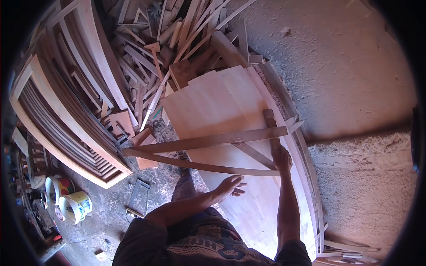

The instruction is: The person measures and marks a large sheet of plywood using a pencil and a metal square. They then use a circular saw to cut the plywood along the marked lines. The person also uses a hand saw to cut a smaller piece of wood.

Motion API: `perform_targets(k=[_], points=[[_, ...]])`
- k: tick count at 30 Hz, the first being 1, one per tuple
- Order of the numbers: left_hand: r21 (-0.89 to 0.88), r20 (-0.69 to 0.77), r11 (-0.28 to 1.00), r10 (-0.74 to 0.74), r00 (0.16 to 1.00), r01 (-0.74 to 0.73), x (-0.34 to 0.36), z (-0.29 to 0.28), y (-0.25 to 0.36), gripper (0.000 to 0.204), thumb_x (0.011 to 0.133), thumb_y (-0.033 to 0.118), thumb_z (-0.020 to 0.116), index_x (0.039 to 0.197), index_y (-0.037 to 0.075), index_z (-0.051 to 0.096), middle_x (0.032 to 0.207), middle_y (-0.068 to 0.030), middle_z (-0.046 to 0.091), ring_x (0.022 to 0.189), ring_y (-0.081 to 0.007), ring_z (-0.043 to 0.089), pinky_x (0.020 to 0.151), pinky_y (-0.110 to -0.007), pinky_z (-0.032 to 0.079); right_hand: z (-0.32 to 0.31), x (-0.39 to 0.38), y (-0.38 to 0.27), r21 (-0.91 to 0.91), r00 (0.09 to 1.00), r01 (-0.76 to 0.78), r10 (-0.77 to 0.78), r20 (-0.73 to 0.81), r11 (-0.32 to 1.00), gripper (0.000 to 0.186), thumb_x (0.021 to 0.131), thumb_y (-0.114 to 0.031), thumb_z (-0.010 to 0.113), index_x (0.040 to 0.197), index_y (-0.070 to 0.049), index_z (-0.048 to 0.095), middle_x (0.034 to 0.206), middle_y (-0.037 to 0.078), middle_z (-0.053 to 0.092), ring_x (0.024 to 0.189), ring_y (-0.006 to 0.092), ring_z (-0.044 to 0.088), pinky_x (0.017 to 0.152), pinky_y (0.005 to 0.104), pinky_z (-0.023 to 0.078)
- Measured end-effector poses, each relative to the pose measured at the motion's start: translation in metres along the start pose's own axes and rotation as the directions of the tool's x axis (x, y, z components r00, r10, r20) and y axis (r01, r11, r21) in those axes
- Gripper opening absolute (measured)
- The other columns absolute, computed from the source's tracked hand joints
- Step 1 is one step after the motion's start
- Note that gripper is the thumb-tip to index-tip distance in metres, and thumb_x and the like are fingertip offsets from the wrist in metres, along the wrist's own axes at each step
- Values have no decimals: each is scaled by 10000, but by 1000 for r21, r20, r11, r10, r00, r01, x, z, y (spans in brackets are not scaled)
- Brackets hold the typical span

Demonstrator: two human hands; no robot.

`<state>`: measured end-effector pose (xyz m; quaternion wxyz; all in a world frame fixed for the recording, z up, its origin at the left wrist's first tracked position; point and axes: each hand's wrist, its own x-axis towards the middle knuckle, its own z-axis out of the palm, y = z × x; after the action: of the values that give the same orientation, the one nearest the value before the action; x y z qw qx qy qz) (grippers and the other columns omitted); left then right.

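While the right hand [282, 160] wraps its fingers tightly around the dark end bar [269, 119] of one triangular wooden frame [199, 142], the left hand [229, 187] sits near, fingers half-spread, empty. Frame: two long slats [204, 166], one diagonal brace [254, 155]; lies across one pale panel [213, 99]. Two buckets [75, 207], lower left.

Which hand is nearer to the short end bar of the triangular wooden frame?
Right. The right hand grips the near end of the short end bar; the left hand is open, off to the left.
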<state>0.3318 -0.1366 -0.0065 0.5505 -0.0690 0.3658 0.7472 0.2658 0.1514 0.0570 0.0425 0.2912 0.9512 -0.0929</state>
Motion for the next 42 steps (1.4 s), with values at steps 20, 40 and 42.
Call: perform_targets(k=[20,40,42], points=[[562,-437,798,510,741,-218,-77,-94,29,260,999,264,614,1059,16,665,932,-165,728,867,-284,728,795,-385,555,36,203,-30,-218,944,314,-328,-32,924,506,974,-429,550,1312,-54,523,1117,313,648,1076,511,612,891,608,471],[492,-789,734,603,117,-468,14,-140,87,380,910,374,733,1026,26,632,934,-94,631,920,-200,602,842,-390,474,44,271,-85,-7,982,187,-188,-14,982,670,994,-583,509,1240,24,654,1161,261,686,1075,395,660,916,467,495],[418,-816,739,561,139,-528,16,-149,94,372,911,380,727,958,22,639,915,-119,634,933,-231,602,858,-408,461,50,269,-98,-5,976,214,-214,33,977,700,994,-614,475,1244,15,656,1164,258,686,1078,393,658,912,470,496]])
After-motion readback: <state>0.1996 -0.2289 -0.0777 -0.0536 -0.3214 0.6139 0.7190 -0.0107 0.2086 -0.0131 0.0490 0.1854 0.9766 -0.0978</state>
